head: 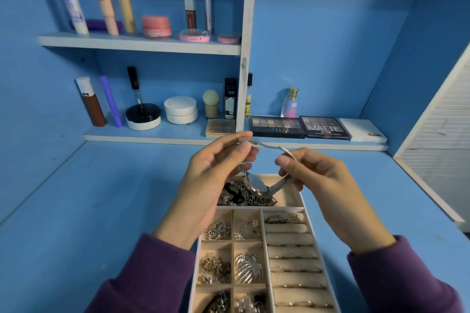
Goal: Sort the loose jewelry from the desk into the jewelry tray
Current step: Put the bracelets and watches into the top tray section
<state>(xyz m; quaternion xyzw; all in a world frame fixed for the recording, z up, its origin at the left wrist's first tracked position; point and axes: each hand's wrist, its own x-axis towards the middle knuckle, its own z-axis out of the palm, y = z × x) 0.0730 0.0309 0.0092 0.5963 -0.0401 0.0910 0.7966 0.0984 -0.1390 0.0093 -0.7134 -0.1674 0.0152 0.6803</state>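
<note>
A silver metal watch (256, 183) hangs in the air above the far end of the beige jewelry tray (265, 244). My left hand (211, 185) pinches one end of its band between thumb and fingertips. My right hand (323, 185) pinches the other end of the band. The watch face dangles between them over the tray's long top compartment, which holds a dark tangle of jewelry (241, 197). Small compartments hold chains, earrings and a silver claw clip (248, 268); rings sit in the padded rolls (295, 269) on the right.
The tray stands on a blue desk (101, 198). Behind it a low shelf carries eyeshadow palettes (277, 126), jars and bottles. A higher shelf (140, 43) holds more cosmetics. A white slatted panel (442, 150) borders the desk on the right.
</note>
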